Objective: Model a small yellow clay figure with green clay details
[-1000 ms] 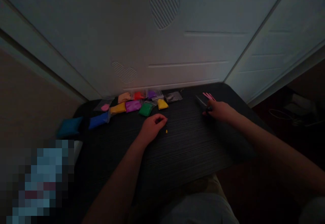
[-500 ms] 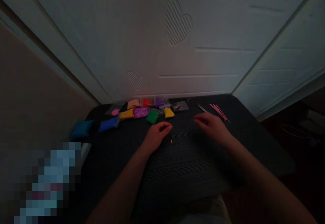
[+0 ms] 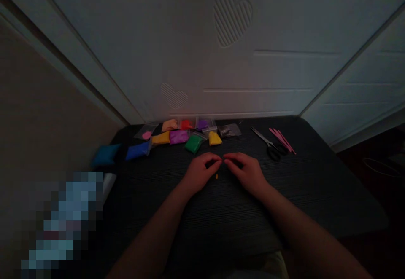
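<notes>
Your right hand [image 3: 248, 173] has left the scissors [image 3: 268, 143] and now nearly meets your left hand [image 3: 198, 173] mid-frame. Both hands' fingers [image 3: 232, 156] pinch; any grasped item is unclear.

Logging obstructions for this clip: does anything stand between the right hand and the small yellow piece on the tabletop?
Nothing visible stands between the right hand and the small yellow piece. The left hand is on the piece's other side, and the scissors lie off to the right.

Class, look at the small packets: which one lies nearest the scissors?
The greyish see-through packet, just right of the yellow packet. Every other packet lies farther left of the scissors.
</notes>
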### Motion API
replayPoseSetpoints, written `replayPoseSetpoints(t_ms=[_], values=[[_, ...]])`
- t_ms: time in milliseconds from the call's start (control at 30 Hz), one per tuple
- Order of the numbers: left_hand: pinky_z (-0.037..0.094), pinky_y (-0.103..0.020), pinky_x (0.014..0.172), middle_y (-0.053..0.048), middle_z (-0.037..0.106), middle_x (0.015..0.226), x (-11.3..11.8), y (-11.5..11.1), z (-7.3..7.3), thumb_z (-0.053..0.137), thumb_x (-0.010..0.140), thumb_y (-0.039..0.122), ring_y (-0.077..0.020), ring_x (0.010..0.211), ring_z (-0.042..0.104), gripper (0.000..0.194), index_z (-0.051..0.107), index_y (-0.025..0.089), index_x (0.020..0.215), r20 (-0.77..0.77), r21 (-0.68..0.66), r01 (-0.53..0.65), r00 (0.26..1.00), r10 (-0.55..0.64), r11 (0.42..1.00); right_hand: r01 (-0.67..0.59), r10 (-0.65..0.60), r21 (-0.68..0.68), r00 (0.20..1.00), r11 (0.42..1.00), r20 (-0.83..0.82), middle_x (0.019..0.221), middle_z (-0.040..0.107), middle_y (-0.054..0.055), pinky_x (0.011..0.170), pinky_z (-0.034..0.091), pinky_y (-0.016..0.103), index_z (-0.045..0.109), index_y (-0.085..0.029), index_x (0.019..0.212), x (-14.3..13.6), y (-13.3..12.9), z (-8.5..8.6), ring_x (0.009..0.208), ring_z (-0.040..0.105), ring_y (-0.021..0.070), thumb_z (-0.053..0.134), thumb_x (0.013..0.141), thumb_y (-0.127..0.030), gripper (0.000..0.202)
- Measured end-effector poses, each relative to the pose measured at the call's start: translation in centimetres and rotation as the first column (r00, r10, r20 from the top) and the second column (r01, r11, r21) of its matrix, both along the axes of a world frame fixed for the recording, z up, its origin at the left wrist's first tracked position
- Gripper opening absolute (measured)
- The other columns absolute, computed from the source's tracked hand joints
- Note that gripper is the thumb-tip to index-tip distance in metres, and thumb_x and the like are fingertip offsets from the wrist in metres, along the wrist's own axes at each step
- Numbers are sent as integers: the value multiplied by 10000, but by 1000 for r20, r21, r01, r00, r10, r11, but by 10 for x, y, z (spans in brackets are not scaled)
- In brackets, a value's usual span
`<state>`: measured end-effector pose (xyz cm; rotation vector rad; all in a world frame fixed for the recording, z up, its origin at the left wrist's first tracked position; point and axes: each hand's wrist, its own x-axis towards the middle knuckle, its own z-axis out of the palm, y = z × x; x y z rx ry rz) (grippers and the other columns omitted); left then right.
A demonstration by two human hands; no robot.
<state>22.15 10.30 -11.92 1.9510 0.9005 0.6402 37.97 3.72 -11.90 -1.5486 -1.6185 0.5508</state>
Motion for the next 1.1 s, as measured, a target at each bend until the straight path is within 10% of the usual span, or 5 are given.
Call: replayPoseSetpoints(t_ms=[500, 733, 1100], values=[[408, -258, 714, -19, 628, 846, -1, -1, 3, 475, 780, 336, -160, 797, 564, 209, 624, 195, 822, -28, 50, -52, 998, 53, 997, 33, -33, -21, 999, 999, 2, 853, 616, 21, 708, 437, 272, 597, -213, 902, 7, 1, -4, 787, 563, 148, 454, 815, -249, 171], [415, -265, 693, -12, 638, 813, -6, 9, -3, 527, 736, 382, -162, 751, 565, 229, 625, 190, 811, 28, -131, -189, 980, 195, 973, -77, 82, -36, 982, 996, 169, 754, 558, 14, 663, 417, 273, 587, -214, 919, -1, -3, -2, 702, 528, 143, 474, 805, -244, 164], [422, -259, 665, -15, 618, 763, 0, 2, -2, 564, 718, 354, -119, 670, 536, 231, 618, 168, 843, 228, -466, -24, 963, 146, 885, 41, -42, -9, 994, 999, -105, 845, 597, 24, 691, 426, 263, 586, -203, 923, 3, -1, -4, 757, 540, 143, 489, 804, -276, 170]])
